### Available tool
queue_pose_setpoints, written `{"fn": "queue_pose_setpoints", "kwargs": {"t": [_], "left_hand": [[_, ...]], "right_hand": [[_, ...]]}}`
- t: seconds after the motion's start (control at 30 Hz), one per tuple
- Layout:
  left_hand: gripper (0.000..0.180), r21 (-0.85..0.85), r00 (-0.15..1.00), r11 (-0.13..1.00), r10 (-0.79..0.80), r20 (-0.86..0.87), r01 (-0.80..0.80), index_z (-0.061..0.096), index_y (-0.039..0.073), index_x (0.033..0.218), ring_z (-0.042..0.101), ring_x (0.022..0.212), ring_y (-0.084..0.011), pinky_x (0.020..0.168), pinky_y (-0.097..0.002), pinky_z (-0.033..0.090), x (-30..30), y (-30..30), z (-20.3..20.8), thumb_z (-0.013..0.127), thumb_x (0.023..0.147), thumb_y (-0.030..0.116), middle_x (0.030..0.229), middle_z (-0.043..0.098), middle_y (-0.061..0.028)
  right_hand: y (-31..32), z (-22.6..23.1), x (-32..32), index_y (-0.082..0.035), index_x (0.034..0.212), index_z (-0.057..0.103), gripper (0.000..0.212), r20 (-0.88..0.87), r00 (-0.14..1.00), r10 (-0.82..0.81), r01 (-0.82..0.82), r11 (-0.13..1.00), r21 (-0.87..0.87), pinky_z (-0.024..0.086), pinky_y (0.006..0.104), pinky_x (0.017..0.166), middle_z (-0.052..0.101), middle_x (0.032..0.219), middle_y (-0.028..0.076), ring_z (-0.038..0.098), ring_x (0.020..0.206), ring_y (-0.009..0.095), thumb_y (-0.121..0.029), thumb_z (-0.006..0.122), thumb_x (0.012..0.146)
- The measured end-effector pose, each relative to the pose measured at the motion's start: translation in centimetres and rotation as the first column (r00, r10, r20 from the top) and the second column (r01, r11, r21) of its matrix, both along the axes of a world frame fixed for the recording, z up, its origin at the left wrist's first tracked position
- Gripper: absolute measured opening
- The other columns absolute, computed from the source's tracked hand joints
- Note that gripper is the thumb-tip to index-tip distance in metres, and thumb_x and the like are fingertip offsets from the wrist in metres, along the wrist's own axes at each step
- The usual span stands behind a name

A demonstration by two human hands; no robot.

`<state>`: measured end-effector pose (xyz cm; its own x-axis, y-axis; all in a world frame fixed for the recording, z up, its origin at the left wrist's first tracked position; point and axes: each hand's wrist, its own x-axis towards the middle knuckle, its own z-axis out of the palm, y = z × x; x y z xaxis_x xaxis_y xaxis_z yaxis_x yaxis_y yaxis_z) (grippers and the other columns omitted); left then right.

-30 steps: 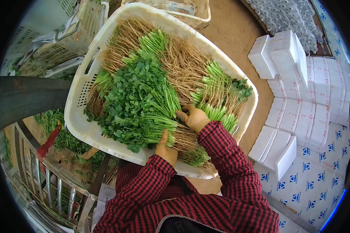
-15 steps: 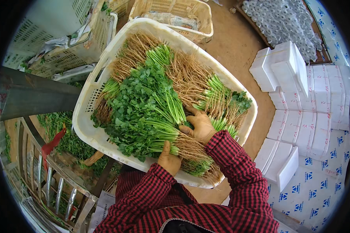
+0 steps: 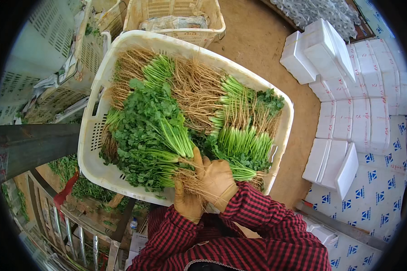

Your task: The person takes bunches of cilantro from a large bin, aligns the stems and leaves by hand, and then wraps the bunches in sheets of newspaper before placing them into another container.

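A white plastic crate (image 3: 282,149) in front of me is filled with bunches of leafy green herbs that look like coriander, brown roots attached. Near the crate's front edge, my gloved left hand (image 3: 188,205) closes round the root end of a coriander bunch (image 3: 153,165). My gloved right hand (image 3: 215,183) is closed beside it, on the stems and roots of the same gathered bunch; its fingertips are partly hidden. The leaves point up and left. Further right, more coriander bunches (image 3: 244,144) lie with pale green stems and roots showing.
Behind stands another cream crate (image 3: 176,34); stacked crates (image 3: 61,86) fill the far left. White foam boxes (image 3: 352,117) are piled at right. A metal post (image 3: 36,147) and a chair with metal bars (image 3: 72,217) stand at left. Loose greens lie on the floor.
My hands have come together at the roots, the right hand moving left. The gathered bunch has shifted left, uncovering stems on the crate's right side. The whole view has shifted slightly.
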<state>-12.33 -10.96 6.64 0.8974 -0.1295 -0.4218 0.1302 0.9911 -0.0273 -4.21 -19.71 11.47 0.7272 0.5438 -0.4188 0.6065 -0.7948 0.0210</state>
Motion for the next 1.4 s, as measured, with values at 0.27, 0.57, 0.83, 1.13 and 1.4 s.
{"fn": "queue_pose_setpoints", "kwargs": {"t": [0.27,0.57,0.83,1.13,1.4], "left_hand": [[0.072,0.127,0.991,0.992,-0.012,-0.134,0.029,0.034,0.013,0.151,0.041,0.145,-0.0349,0.122,-0.0529,0.033,-1.2,1.2,-0.3,0.068,0.094,0.043,0.157,0.043,-0.0175],[0.026,0.035,0.962,0.997,0.081,-0.260,-0.075,0.071,0.007,0.115,0.065,0.119,-0.0349,0.119,-0.0628,0.037,-2.5,0.5,-2.3,0.067,0.095,0.022,0.120,0.072,-0.0152],[0.063,-0.067,0.992,0.990,0.122,-0.018,-0.123,0.041,-0.002,0.152,0.064,0.120,-0.0375,0.111,-0.0570,0.050,-2.7,1.0,-2.7,0.061,0.101,0.029,0.143,0.052,-0.0328],[0.060,0.217,0.986,0.963,0.140,0.093,-0.157,0.028,0.022,0.164,0.042,0.146,-0.0383,0.117,-0.0715,0.033,-1.2,1.5,0.0,0.041,0.110,0.044,0.162,0.038,-0.0167],[0.050,-0.266,0.962,0.925,0.267,-0.055,-0.272,0.056,0.008,0.145,0.057,0.133,-0.0345,0.109,-0.0465,0.055,-1.4,3.3,0.5,0.061,0.103,0.032,0.148,0.054,-0.0197]], "right_hand": [[1.1,1.3,-2.0,0.005,0.152,0.038,0.071,-0.160,0.987,0.009,0.012,0.991,0.130,0.048,0.0384,0.068,0.064,0.106,0.022,0.063,0.074,0.025,-0.031,0.055,0.093],[-6.1,4.2,-5.0,-0.003,0.131,0.061,0.041,-0.320,0.924,0.211,-0.097,0.936,0.338,0.058,0.0366,0.059,0.062,0.128,0.026,0.069,0.078,0.027,-0.016,0.058,0.092],[-11.3,5.7,0.0,-0.018,0.160,0.036,0.106,-0.319,0.946,0.061,0.131,0.826,0.548,0.040,0.0522,0.116,0.038,0.160,0.020,0.043,0.142,0.042,-0.040,0.088,0.070],[-14.1,-6.5,-5.7,-0.015,0.144,0.055,0.055,-0.060,0.998,-0.028,0.048,0.935,0.351,0.025,0.0479,0.127,0.045,0.160,0.005,0.033,0.153,0.029,-0.014,0.052,0.089],[-14.8,-1.2,-2.6,-0.019,0.152,0.047,0.069,-0.455,0.877,0.154,-0.094,0.984,0.152,0.020,0.0524,0.128,0.034,0.166,0.009,0.026,0.156,0.033,-0.030,0.070,0.088]]}}
